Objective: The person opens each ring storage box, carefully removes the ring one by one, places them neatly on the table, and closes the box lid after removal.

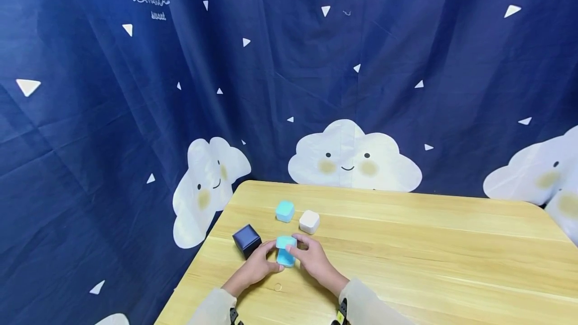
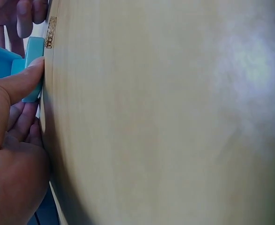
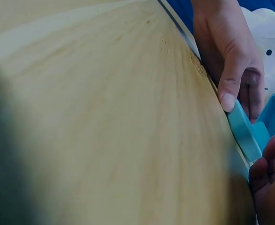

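A small light-blue ring box [image 1: 285,259] stands on the table with its hinged lid raised. My left hand [image 1: 258,266] grips it from the left, its thumb [image 2: 27,79] on the front edge of the base. From the other side, my right hand [image 1: 316,260] pinches the lid, thumb in front and a finger behind. Both hands and the box's blue inside [image 3: 273,117] show in the right wrist view; whether anything lies in it, I cannot tell. A thin ring [image 1: 277,287] lies on the wood just in front of the box.
Left of my left hand stands a dark navy box [image 1: 247,240]. Behind the hands are another light-blue box [image 1: 285,211] and a white box [image 1: 309,221], both closed. The wooden table [image 1: 429,255] extends far right; a blue cloud-print curtain [image 1: 280,89] hangs behind it.
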A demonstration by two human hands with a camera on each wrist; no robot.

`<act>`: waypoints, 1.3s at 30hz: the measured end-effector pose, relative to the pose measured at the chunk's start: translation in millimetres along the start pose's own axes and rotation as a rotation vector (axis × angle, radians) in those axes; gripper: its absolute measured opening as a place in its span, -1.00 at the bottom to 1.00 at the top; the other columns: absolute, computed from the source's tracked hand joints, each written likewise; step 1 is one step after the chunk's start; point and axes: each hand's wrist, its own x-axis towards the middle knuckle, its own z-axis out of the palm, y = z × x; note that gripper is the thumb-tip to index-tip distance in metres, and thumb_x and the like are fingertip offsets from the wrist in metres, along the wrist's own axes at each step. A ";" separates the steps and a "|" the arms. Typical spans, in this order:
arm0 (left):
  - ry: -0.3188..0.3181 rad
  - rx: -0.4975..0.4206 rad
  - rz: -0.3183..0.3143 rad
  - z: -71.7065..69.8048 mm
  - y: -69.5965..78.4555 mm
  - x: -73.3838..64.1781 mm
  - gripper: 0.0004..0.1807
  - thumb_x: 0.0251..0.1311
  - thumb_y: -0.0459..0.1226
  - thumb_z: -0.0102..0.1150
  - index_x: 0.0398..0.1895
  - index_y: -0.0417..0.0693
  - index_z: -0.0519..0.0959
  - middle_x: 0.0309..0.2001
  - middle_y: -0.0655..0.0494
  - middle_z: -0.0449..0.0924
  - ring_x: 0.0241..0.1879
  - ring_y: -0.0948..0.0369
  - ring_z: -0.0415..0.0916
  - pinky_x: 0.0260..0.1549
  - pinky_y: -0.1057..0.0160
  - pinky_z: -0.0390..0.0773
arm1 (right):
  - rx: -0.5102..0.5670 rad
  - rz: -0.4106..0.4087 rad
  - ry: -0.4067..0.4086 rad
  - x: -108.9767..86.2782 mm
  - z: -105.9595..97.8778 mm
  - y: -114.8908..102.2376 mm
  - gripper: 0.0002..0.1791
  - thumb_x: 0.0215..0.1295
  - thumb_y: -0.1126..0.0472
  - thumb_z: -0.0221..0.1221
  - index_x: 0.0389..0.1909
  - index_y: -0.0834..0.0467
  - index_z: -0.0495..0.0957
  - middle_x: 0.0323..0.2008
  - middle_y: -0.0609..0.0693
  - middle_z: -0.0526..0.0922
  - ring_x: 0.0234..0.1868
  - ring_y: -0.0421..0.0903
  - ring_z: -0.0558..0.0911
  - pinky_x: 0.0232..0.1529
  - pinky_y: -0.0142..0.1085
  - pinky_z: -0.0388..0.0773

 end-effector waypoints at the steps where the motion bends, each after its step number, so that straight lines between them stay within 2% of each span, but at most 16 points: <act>1: -0.001 -0.002 0.000 -0.3 -0.4 -0.1 -0.25 -0.04 -0.21 0.43 0.30 -0.07 0.39 0.25 -0.08 0.39 0.30 -0.07 0.24 0.28 -0.14 0.19 | -0.004 -0.001 0.000 1.0 0.4 2.9 -0.36 0.23 0.02 0.26 0.23 0.30 0.41 -0.04 0.17 0.58 -0.37 -0.12 0.51 -0.51 -0.34 0.51; 4: -0.002 -0.010 -0.002 -0.8 -1.0 -0.5 -0.26 -0.03 -0.21 0.43 0.30 -0.07 0.39 0.25 -0.07 0.39 0.30 -0.06 0.24 0.29 -0.14 0.18 | 0.000 -0.006 -0.008 2.5 0.5 8.5 -0.35 0.19 0.00 0.29 0.23 0.27 0.43 -0.03 0.16 0.57 -0.46 -0.15 0.50 -0.54 -0.35 0.50; 8: -0.008 -0.010 0.006 -0.6 -1.9 -0.1 -0.25 -0.02 -0.21 0.42 0.31 -0.09 0.37 0.25 -0.05 0.40 0.31 -0.04 0.23 0.30 -0.14 0.16 | 0.025 0.004 -0.037 2.8 -1.0 12.8 -0.35 0.14 0.01 0.33 0.22 0.21 0.44 -0.04 0.15 0.56 -0.68 -0.20 0.41 -0.67 -0.39 0.43; 10: -0.009 -0.014 0.009 -0.3 -1.9 0.5 -0.24 -0.02 -0.20 0.42 0.31 -0.11 0.37 0.25 -0.04 0.40 0.31 -0.04 0.23 0.30 -0.13 0.16 | 0.026 -0.006 -0.045 2.1 -1.6 13.8 -0.36 0.13 0.04 0.34 0.21 0.19 0.45 -0.04 0.16 0.56 -0.71 -0.22 0.38 -0.70 -0.40 0.41; 14: -0.009 -0.030 0.013 -0.1 -2.0 1.9 -0.27 -0.03 -0.23 0.43 0.28 -0.12 0.39 0.23 -0.06 0.42 0.30 -0.05 0.24 0.30 -0.13 0.16 | -0.100 -0.087 -0.044 -0.2 -2.1 14.3 -0.40 0.08 0.09 0.38 0.17 0.15 0.49 0.05 0.10 0.52 -0.41 -0.18 0.49 -0.48 -0.45 0.47; 17: -0.004 -0.046 0.016 -0.3 -2.0 2.4 -0.28 -0.05 -0.27 0.43 0.26 -0.12 0.41 0.21 -0.08 0.42 0.29 -0.08 0.24 0.29 -0.14 0.16 | -0.200 -0.140 -0.040 -1.8 -1.5 13.8 -0.40 0.04 0.12 0.41 0.14 0.12 0.51 0.11 0.02 0.48 -0.12 -0.12 0.47 -0.24 -0.45 0.46; 18: -0.005 -0.049 0.014 -0.3 -2.1 2.6 -0.29 -0.05 -0.27 0.43 0.26 -0.11 0.41 0.21 -0.08 0.42 0.29 -0.07 0.24 0.29 -0.14 0.16 | -0.213 -0.150 -0.041 -2.5 -1.3 13.4 -0.39 0.02 0.13 0.41 0.14 0.12 0.51 0.10 0.01 0.48 -0.09 -0.10 0.46 -0.21 -0.44 0.45; 24: -0.003 -0.043 0.020 1.5 -3.8 2.4 -0.30 -0.06 -0.27 0.43 0.24 -0.13 0.42 0.22 -0.07 0.43 0.30 -0.08 0.24 0.29 -0.15 0.17 | -0.259 -0.170 -0.031 -3.7 -0.3 16.4 -0.38 -0.03 0.17 0.42 0.14 0.11 0.51 0.08 -0.04 0.49 -0.09 -0.14 0.48 -0.14 -0.38 0.48; 31: 0.002 -0.026 0.022 2.4 -4.4 3.3 -0.29 -0.05 -0.25 0.43 0.25 -0.11 0.41 0.22 -0.07 0.41 0.29 -0.08 0.25 0.28 -0.16 0.18 | -0.334 -0.165 -0.043 -3.0 -0.6 20.8 -0.37 0.02 0.14 0.41 0.17 0.05 0.47 0.09 -0.07 0.45 -0.17 -0.17 0.47 -0.20 -0.43 0.45; 39: 0.001 -0.012 0.014 2.1 -1.7 1.8 -0.29 -0.04 -0.24 0.42 0.26 -0.09 0.41 0.23 -0.08 0.40 0.29 -0.10 0.23 0.28 -0.19 0.15 | -0.370 -0.182 -0.046 -3.9 -0.4 20.8 -0.40 0.05 0.12 0.39 0.17 0.01 0.46 0.06 -0.09 0.46 -0.26 -0.14 0.47 -0.29 -0.44 0.44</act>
